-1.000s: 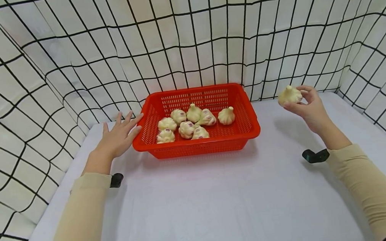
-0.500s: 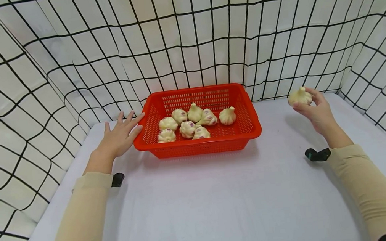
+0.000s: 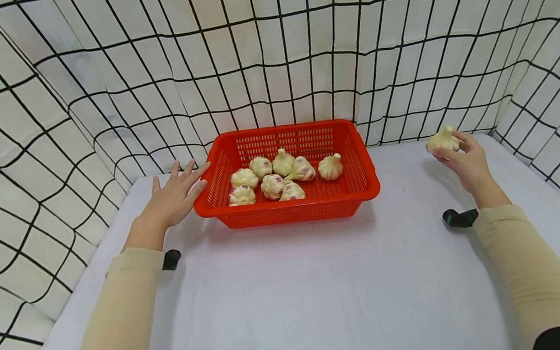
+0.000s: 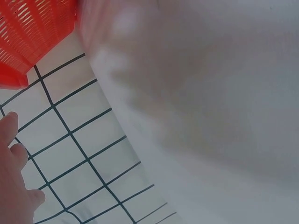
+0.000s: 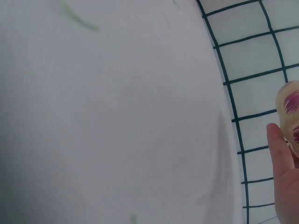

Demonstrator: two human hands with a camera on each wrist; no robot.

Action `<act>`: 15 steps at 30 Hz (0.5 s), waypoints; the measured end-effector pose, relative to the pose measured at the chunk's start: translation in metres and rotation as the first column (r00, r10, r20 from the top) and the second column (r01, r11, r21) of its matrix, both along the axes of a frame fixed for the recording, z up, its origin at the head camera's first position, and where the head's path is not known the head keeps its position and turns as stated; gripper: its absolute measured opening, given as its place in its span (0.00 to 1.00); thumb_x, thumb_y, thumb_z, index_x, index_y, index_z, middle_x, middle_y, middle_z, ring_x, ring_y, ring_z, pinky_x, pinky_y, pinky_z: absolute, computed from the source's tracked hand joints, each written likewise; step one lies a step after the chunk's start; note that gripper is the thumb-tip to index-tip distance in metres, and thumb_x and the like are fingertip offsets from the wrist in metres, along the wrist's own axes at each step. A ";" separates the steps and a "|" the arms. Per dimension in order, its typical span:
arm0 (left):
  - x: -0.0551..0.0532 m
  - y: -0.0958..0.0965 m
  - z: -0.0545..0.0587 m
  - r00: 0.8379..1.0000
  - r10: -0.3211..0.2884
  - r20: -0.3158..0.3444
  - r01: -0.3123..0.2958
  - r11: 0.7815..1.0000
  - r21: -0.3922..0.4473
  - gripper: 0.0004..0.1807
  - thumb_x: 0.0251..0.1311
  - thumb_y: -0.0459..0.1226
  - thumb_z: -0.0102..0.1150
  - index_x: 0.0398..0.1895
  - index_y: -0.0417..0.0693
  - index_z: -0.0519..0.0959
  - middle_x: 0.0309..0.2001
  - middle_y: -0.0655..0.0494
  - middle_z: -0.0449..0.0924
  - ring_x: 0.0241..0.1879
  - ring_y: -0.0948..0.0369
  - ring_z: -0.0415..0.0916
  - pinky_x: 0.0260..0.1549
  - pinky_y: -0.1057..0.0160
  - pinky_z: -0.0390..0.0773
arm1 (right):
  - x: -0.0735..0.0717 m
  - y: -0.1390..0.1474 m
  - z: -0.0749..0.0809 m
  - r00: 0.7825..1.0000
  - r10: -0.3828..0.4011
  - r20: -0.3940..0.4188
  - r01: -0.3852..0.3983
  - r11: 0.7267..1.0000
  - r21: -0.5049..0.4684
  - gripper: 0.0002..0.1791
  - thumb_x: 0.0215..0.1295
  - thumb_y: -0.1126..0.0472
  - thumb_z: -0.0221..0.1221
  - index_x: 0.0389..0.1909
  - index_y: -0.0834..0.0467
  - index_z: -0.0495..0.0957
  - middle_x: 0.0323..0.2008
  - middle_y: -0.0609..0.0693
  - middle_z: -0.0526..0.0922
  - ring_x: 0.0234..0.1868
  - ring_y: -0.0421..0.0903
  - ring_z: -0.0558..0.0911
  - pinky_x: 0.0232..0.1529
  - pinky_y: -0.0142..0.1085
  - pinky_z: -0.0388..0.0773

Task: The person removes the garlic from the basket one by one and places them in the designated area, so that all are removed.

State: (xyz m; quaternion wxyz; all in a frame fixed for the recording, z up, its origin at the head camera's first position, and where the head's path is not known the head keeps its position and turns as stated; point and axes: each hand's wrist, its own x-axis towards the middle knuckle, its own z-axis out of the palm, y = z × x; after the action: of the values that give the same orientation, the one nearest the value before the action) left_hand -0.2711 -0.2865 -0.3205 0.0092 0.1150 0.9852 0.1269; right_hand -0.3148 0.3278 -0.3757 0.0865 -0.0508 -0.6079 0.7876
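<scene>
Garlic bulb (image 3: 440, 140) in the pinch of right hand (image 3: 473, 165); left hand (image 3: 168, 200), fingers apart, against red basket (image 3: 288, 214).

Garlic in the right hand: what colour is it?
The garlic is cream, streaked purple; the right wrist view shows it best.

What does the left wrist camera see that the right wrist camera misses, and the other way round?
Only the left wrist view shows the red perforated plastic basket and the left hand. Only the right wrist view shows a cream, purple-marked garlic bulb, held by the right hand, and a blurred green streak. Both show black square-grid netting and a white tabletop.
</scene>
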 end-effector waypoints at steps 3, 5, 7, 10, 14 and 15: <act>0.000 0.001 0.001 1.000 0.001 0.003 -0.001 1.000 -0.004 0.37 0.78 0.61 0.28 0.84 0.57 0.49 0.82 0.41 0.39 0.79 0.38 0.22 0.66 0.28 0.18 | -0.002 0.003 -0.001 1.000 -0.010 0.021 0.010 1.000 0.003 0.47 0.65 0.78 0.63 0.81 0.58 0.51 0.52 0.46 0.62 0.42 0.36 0.78 0.42 0.25 0.82; 0.001 0.000 0.001 1.000 -0.001 0.003 0.001 1.000 -0.002 0.37 0.78 0.61 0.28 0.84 0.57 0.49 0.82 0.41 0.39 0.79 0.38 0.22 0.66 0.28 0.18 | -0.004 0.005 -0.001 0.999 -0.023 0.044 0.022 0.999 0.023 0.48 0.65 0.76 0.64 0.81 0.58 0.51 0.51 0.45 0.62 0.42 0.36 0.77 0.42 0.24 0.82; 0.001 0.000 0.001 1.000 -0.003 0.001 0.003 1.000 0.001 0.37 0.78 0.61 0.28 0.84 0.57 0.50 0.82 0.41 0.39 0.79 0.39 0.22 0.66 0.28 0.18 | -0.004 0.007 -0.001 0.997 -0.039 0.074 0.034 0.998 0.061 0.48 0.65 0.73 0.65 0.81 0.56 0.51 0.51 0.44 0.63 0.43 0.36 0.77 0.43 0.23 0.81; 0.001 0.000 0.001 1.000 -0.006 -0.002 0.006 1.000 0.003 0.37 0.78 0.61 0.28 0.84 0.57 0.50 0.82 0.41 0.39 0.79 0.38 0.23 0.66 0.28 0.18 | -0.005 0.010 -0.001 0.992 -0.053 0.117 0.038 0.992 0.124 0.48 0.66 0.69 0.67 0.82 0.55 0.51 0.50 0.43 0.63 0.43 0.35 0.75 0.45 0.23 0.80; 0.001 0.000 0.000 1.000 -0.007 -0.002 0.007 1.000 -0.002 0.38 0.78 0.62 0.27 0.84 0.57 0.49 0.82 0.41 0.39 0.79 0.38 0.23 0.66 0.27 0.18 | -0.007 0.012 -0.001 0.987 -0.052 0.152 0.021 0.980 0.196 0.47 0.67 0.65 0.67 0.81 0.54 0.52 0.50 0.42 0.64 0.41 0.33 0.76 0.48 0.23 0.79; 0.001 0.000 0.001 1.000 -0.007 -0.003 0.007 1.000 -0.002 0.38 0.78 0.62 0.27 0.84 0.56 0.49 0.82 0.41 0.39 0.79 0.38 0.23 0.66 0.27 0.18 | -0.008 0.013 -0.002 0.986 -0.051 0.157 0.018 0.979 0.205 0.47 0.67 0.65 0.67 0.81 0.55 0.53 0.50 0.42 0.65 0.40 0.33 0.76 0.49 0.23 0.79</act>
State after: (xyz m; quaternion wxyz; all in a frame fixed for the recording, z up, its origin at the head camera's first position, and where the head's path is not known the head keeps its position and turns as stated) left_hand -0.2704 -0.2865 -0.3200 0.0085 0.1187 0.9849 0.1256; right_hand -0.3223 0.3404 -0.3774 0.0553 -0.1157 -0.6893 0.7131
